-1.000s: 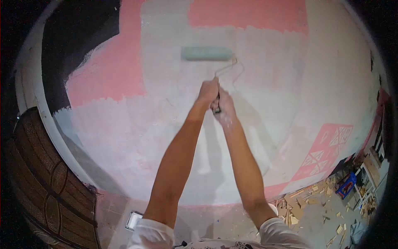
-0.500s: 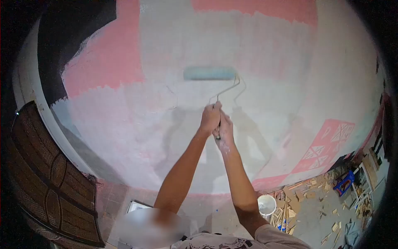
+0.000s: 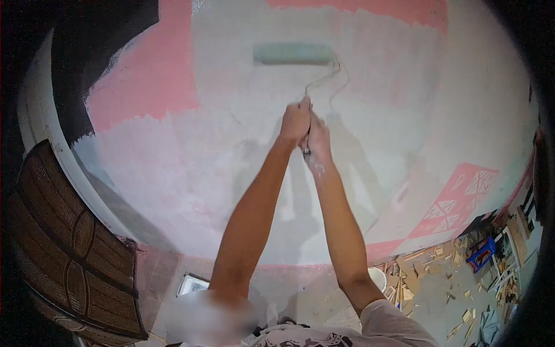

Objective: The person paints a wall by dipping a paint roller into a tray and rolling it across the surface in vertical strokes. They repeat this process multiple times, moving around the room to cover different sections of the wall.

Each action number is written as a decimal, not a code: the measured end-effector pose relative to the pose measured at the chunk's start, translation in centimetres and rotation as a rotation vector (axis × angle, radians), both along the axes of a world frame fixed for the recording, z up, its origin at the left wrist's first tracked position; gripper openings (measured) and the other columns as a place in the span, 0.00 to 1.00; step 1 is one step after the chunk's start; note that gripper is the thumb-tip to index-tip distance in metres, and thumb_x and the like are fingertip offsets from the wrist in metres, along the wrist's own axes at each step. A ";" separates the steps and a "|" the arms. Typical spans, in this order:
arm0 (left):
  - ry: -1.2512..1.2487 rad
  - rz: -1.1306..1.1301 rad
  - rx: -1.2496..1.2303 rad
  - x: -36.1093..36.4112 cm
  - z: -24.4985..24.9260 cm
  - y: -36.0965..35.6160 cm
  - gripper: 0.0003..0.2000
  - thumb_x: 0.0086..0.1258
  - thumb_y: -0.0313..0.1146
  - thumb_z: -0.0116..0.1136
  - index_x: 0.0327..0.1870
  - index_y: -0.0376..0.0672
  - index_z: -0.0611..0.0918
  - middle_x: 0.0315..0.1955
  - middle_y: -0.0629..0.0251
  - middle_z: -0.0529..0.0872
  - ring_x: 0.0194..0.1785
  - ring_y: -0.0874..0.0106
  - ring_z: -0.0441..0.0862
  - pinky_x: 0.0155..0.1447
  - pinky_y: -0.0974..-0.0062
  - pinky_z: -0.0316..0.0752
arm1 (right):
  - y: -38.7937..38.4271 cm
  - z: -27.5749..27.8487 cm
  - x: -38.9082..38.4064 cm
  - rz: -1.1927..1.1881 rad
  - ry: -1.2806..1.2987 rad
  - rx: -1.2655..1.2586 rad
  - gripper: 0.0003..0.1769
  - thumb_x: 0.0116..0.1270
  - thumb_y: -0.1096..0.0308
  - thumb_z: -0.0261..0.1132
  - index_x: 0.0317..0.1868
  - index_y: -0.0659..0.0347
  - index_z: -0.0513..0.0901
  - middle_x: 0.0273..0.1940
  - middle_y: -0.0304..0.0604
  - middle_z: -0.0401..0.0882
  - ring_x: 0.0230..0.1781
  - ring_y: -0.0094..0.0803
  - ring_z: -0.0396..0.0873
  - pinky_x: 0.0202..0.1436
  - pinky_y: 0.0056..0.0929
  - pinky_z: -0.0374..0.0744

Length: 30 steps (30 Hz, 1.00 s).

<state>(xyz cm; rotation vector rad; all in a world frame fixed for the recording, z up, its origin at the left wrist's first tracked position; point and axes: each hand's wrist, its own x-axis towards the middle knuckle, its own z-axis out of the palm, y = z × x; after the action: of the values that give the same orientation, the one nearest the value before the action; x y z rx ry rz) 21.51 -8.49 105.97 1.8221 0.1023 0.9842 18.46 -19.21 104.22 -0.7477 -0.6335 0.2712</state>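
Observation:
Both arms reach up toward a wall (image 3: 191, 173) that is pink in patches and covered with pale whitish paint over most of the middle. My left hand (image 3: 295, 120) and my right hand (image 3: 317, 141) grip the handle of a paint roller together, left above right. The roller's pale green sleeve (image 3: 292, 53) lies flat against the wall high up, joined to the handle by a bent wire frame (image 3: 324, 78). Paint specks mark my right hand and wrist.
A carved dark wooden door (image 3: 63, 248) stands open at the left. A white bucket (image 3: 378, 277) sits on the floor behind my right arm. Wood scraps (image 3: 439, 272) and a blue crate (image 3: 483, 254) litter the floor at the right. A patterned pink panel (image 3: 459, 199) remains on the wall's right.
The roller went down the wall to mid height half a second ago, and has now come back up higher than where it began. Both hands kept their grip.

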 end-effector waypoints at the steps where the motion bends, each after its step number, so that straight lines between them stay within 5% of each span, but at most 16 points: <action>1: 0.032 -0.037 -0.084 -0.5 -2.8 -0.5 0.27 0.81 0.50 0.47 0.46 0.29 0.85 0.31 0.57 0.87 0.36 0.68 0.84 0.44 0.65 0.79 | 0.0 -2.7 -0.3 -0.050 0.032 -0.033 0.14 0.81 0.56 0.57 0.40 0.56 0.79 0.22 0.28 0.67 0.17 0.16 0.64 0.18 0.20 0.61; 4: 0.070 -0.079 -0.198 -2.8 -10.7 -2.1 0.27 0.81 0.50 0.47 0.47 0.29 0.85 0.30 0.56 0.88 0.36 0.67 0.84 0.45 0.67 0.79 | -0.7 -9.8 -1.3 -0.118 0.132 -0.155 0.17 0.82 0.56 0.57 0.51 0.62 0.82 0.30 0.30 0.72 0.21 0.16 0.68 0.17 0.20 0.63; 8: 0.091 -0.190 -0.345 -4.9 -11.0 -3.6 0.27 0.81 0.50 0.47 0.46 0.29 0.86 0.31 0.56 0.88 0.36 0.68 0.84 0.46 0.68 0.79 | -1.7 -10.0 -3.1 -0.134 0.125 -0.186 0.18 0.82 0.54 0.57 0.53 0.60 0.82 0.31 0.30 0.74 0.21 0.16 0.67 0.19 0.21 0.65; 12: 0.098 0.016 -0.025 -1.8 -1.6 -0.6 0.25 0.81 0.49 0.49 0.44 0.31 0.87 0.32 0.55 0.88 0.35 0.68 0.84 0.43 0.67 0.79 | 0.8 -1.4 -1.2 -0.089 0.147 0.022 0.17 0.82 0.55 0.57 0.44 0.61 0.81 0.29 0.32 0.74 0.18 0.18 0.67 0.17 0.23 0.65; 14: 0.013 -0.048 -0.036 -2.0 5.1 -0.4 0.24 0.81 0.48 0.51 0.41 0.32 0.86 0.31 0.57 0.87 0.34 0.68 0.83 0.40 0.65 0.78 | 1.0 3.1 0.6 0.013 -0.079 0.028 0.17 0.82 0.54 0.57 0.36 0.54 0.80 0.22 0.31 0.70 0.17 0.18 0.64 0.18 0.22 0.60; 16: -0.041 -0.105 -0.191 -0.8 10.6 0.2 0.27 0.76 0.47 0.53 0.34 0.21 0.81 0.27 0.47 0.85 0.33 0.58 0.82 0.42 0.52 0.77 | 1.5 8.4 0.8 0.022 -0.109 0.064 0.19 0.82 0.55 0.56 0.30 0.53 0.77 0.20 0.31 0.68 0.15 0.20 0.63 0.18 0.24 0.61; 19: 0.041 -0.200 -0.209 -2.3 15.4 0.0 0.23 0.81 0.49 0.50 0.36 0.35 0.84 0.29 0.60 0.85 0.31 0.68 0.81 0.35 0.62 0.77 | 2.6 12.5 2.0 0.064 -0.149 0.125 0.18 0.82 0.56 0.55 0.31 0.54 0.77 0.19 0.31 0.67 0.15 0.21 0.62 0.18 0.25 0.62; 22: 0.016 -0.133 -0.145 -0.2 12.6 1.3 0.25 0.81 0.51 0.49 0.37 0.34 0.85 0.30 0.59 0.86 0.33 0.67 0.82 0.38 0.62 0.78 | 2.3 10.1 1.9 0.043 -0.176 0.099 0.18 0.82 0.56 0.55 0.33 0.55 0.78 0.20 0.32 0.67 0.15 0.20 0.63 0.19 0.26 0.62; 24: -0.049 -0.054 -0.014 2.0 7.5 2.5 0.29 0.78 0.51 0.51 0.38 0.23 0.83 0.34 0.43 0.87 0.37 0.55 0.84 0.47 0.53 0.78 | 2.4 6.2 1.6 -0.007 -0.088 0.058 0.18 0.82 0.55 0.55 0.35 0.56 0.79 0.20 0.31 0.68 0.15 0.20 0.64 0.18 0.25 0.62; 26: -0.015 -0.033 0.023 0.1 1.8 1.3 0.30 0.79 0.54 0.49 0.40 0.26 0.85 0.36 0.41 0.88 0.42 0.53 0.85 0.51 0.55 0.77 | 2.5 0.9 1.6 -0.054 -0.026 -0.024 0.17 0.83 0.55 0.55 0.36 0.56 0.79 0.20 0.30 0.69 0.14 0.19 0.64 0.17 0.24 0.61; 28: 0.055 -0.076 -0.216 -1.8 -3.8 0.0 0.31 0.78 0.55 0.49 0.39 0.26 0.85 0.35 0.40 0.87 0.43 0.52 0.85 0.51 0.56 0.77 | 1.7 -4.8 0.4 -0.057 0.040 -0.060 0.17 0.80 0.53 0.60 0.42 0.60 0.78 0.23 0.30 0.70 0.16 0.18 0.66 0.16 0.24 0.62; 30: 0.159 -0.112 -0.291 -1.6 -10.0 0.3 0.28 0.81 0.52 0.47 0.43 0.30 0.87 0.33 0.58 0.88 0.37 0.65 0.84 0.46 0.65 0.79 | 0.9 -9.6 -1.0 -0.044 0.080 -0.094 0.17 0.80 0.53 0.60 0.44 0.61 0.80 0.23 0.30 0.70 0.16 0.18 0.66 0.16 0.23 0.62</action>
<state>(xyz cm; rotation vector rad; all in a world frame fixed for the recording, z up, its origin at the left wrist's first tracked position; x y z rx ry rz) 19.94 -8.21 95.94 1.6160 0.2268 0.7050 17.50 -18.31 94.59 -0.8363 -0.5307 0.2910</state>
